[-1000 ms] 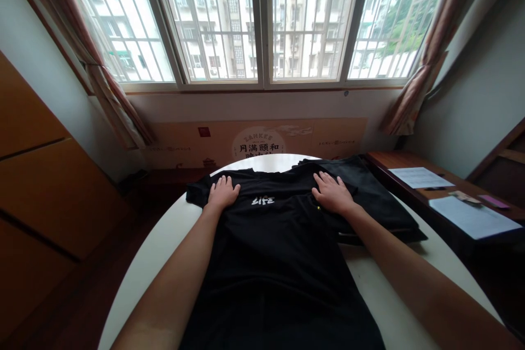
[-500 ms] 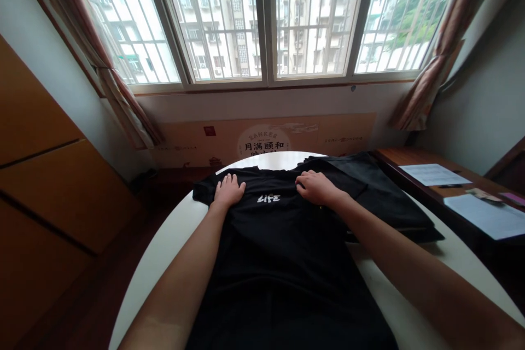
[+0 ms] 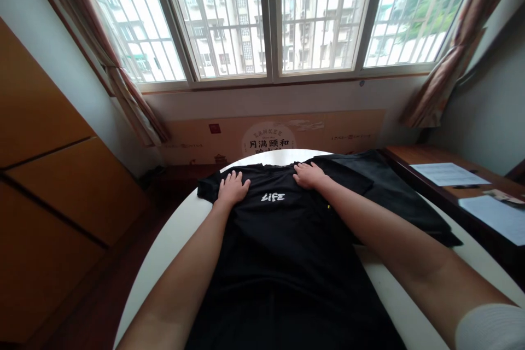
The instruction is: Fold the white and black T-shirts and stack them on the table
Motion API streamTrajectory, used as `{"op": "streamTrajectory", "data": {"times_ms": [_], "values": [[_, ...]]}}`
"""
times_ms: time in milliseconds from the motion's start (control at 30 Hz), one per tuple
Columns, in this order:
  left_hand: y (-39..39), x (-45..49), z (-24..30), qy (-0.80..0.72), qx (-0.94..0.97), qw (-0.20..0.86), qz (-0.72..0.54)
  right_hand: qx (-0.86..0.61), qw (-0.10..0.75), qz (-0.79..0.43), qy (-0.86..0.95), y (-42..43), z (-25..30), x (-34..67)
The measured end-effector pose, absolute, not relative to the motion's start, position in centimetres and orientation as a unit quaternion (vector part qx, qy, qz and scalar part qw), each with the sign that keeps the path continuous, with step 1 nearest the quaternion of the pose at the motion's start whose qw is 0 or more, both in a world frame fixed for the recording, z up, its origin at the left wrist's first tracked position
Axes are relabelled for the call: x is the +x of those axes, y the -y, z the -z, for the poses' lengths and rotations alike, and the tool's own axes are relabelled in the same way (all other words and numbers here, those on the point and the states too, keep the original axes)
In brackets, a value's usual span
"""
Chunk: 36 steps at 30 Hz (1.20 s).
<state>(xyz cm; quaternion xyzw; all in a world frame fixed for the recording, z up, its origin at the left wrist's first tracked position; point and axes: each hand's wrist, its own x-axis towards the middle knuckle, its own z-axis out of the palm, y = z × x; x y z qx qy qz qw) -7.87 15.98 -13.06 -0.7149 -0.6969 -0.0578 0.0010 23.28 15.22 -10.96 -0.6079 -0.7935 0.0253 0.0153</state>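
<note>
A black T-shirt (image 3: 283, 240) with small white lettering lies spread out on a round white table (image 3: 153, 254), its neckline toward the window. My left hand (image 3: 233, 188) rests flat on the shirt near the left sleeve, fingers spread. Close to the neckline, my right hand (image 3: 309, 175) lies on the other shoulder with its fingers stretched out. Neither hand grips the cloth. Beyond my right forearm, other folded black cloth (image 3: 404, 197) lies beside the shirt, partly under its sleeve.
At the right stands a wooden desk (image 3: 400, 154) with sheets of paper (image 3: 449, 173) and a dark pen (image 3: 466, 186). A printed cardboard panel (image 3: 192, 126) leans below the barred window. Wooden cabinets (image 3: 49, 197) are on the left, and curtains (image 3: 131, 101) hang at both sides.
My right hand has moved a little farther out toward the neckline, its fingers now straightened from curled. The sleeve beside it lies flatter. My left hand stays in place; the view has shifted slightly.
</note>
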Motion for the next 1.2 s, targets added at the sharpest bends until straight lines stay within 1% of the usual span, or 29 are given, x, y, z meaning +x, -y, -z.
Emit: {"op": "streamTrajectory", "data": {"times_ms": [133, 233, 333, 400, 500, 567, 633, 700, 800, 867, 967, 1033, 1100, 1200], "values": [[-16.1, -8.7, 12.8, 0.691, -0.722, -0.008, 0.046, -0.612, 0.028, -0.025, 0.790, -14.6, 10.0, 23.9], [-16.1, -9.1, 12.7, 0.679, -0.733, -0.003, 0.041, -0.644, 0.099, -0.018, 0.759, -13.3, 8.4, 25.8], [-16.0, -9.1, 12.8, 0.681, -0.731, 0.003, 0.046, -0.704, 0.170, 0.006, 0.689, -11.5, 7.2, 28.6], [-15.9, -9.0, 12.8, 0.684, -0.728, 0.005, 0.047, -0.756, 0.169, 0.009, 0.632, -10.2, 6.9, 30.9], [-15.6, -8.7, 12.7, 0.682, -0.729, 0.005, 0.049, -0.812, 0.143, -0.035, 0.564, -8.3, 7.1, 34.1], [-15.5, -8.6, 12.6, 0.682, -0.730, 0.004, 0.050, -0.810, 0.133, -0.076, 0.566, -7.2, 7.2, 35.8], [-15.3, -8.6, 12.5, 0.682, -0.729, 0.006, 0.048, -0.784, 0.148, -0.134, 0.588, -6.1, 7.0, 37.0], [-15.2, -8.5, 12.3, 0.683, -0.729, 0.008, 0.044, -0.743, 0.201, -0.236, 0.593, -5.1, 6.4, 37.7], [-15.0, -8.3, 12.2, 0.688, -0.724, 0.014, 0.043, -0.666, 0.348, -0.416, 0.513, -4.0, 5.1, 38.0], [-14.8, -8.0, 12.1, 0.703, -0.709, 0.015, 0.042, -0.624, 0.453, -0.471, 0.428, -4.0, 4.3, 38.1], [-14.4, -7.7, 11.9, 0.725, -0.688, 0.011, 0.038, -0.613, 0.573, -0.439, 0.322, -5.0, 4.0, 38.2], [-14.2, -7.8, 11.8, 0.722, -0.691, 0.007, 0.033, -0.616, 0.619, -0.397, 0.282, -6.1, 4.2, 38.3], [-14.0, -8.0, 11.5, 0.709, -0.705, 0.007, 0.025, -0.621, 0.639, -0.368, 0.265, -7.1, 4.7, 38.6], [-13.6, -8.5, 10.9, 0.704, -0.709, 0.030, 0.023, -0.637, 0.631, -0.359, 0.259, -8.1, 5.6, 39.6]]}}
